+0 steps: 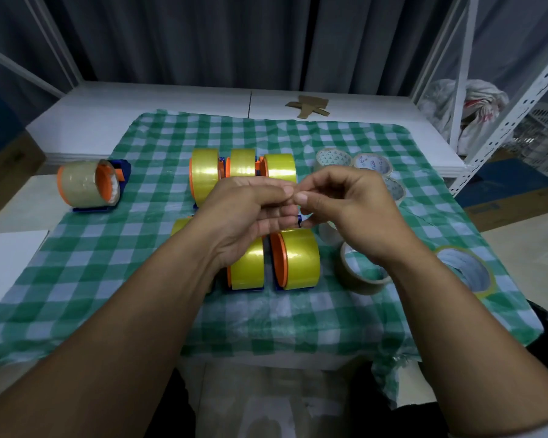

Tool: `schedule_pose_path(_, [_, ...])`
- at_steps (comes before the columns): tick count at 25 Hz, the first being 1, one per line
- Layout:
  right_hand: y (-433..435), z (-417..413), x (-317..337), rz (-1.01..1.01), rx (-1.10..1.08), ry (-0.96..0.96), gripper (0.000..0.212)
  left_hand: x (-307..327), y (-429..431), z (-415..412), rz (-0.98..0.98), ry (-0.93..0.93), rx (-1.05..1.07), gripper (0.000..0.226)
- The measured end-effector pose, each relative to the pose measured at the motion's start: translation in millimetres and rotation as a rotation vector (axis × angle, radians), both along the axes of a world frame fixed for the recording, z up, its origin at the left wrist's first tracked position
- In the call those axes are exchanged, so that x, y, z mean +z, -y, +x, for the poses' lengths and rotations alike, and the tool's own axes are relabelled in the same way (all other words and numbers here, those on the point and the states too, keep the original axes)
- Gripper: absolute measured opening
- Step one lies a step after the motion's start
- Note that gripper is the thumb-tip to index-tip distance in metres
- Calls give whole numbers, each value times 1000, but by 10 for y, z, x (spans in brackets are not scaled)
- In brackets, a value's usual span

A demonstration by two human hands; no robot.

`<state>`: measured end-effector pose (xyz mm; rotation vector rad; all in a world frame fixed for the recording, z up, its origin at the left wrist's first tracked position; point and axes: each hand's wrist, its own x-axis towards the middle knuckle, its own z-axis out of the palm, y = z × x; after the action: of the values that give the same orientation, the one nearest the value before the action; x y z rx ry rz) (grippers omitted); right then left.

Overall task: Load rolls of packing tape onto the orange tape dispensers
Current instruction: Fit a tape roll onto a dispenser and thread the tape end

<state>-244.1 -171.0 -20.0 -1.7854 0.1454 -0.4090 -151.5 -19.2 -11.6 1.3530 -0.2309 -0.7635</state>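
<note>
My left hand (247, 213) and my right hand (348, 210) meet fingertip to fingertip above the middle of the checked cloth (108, 273). Right thumb and forefinger pinch at the left fingertips; anything between them is too small to see. Behind them stand three orange dispensers with yellow tape (204, 172) (242, 162) (280, 167). Below the hands stand two more (249, 267) (299, 257), and a third (181, 224) is mostly hidden by my left wrist. Another dispenser with brownish clear tape (89, 183) sits at the far left.
Loose tape rolls lie on the right of the cloth: (332, 159), (372, 162), (361, 273) and a yellow-edged one (465, 270). Cardboard scraps (309, 105) lie at the table's back. A white metal shelf (503, 115) with bags and a cardboard box (503, 197) stands to the right.
</note>
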Motion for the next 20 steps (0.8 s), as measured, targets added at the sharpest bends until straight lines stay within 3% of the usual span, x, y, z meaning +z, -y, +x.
schedule_pose_path(4, [-77,24,-4,244,-36,-18,8,28,-3,7,-6,38,-59,13])
schedule_pose_path(10, [-70,91,15,310,-116,-68,14,19,-13,-12,-25,68,-136,20])
schedule_pose_path(15, [-83,74,-12,369,-86,-96,9,-10,-7,18,15,66,-97,9])
schedule_pose_path(17, [-101,60,-32,315,-103,-36,6,-19,-6,43,6,4,-59,11])
schedule_pose_path(20, [-142,52,-65,-24,-124,47,13,-19,19,14,33,26,-23,18])
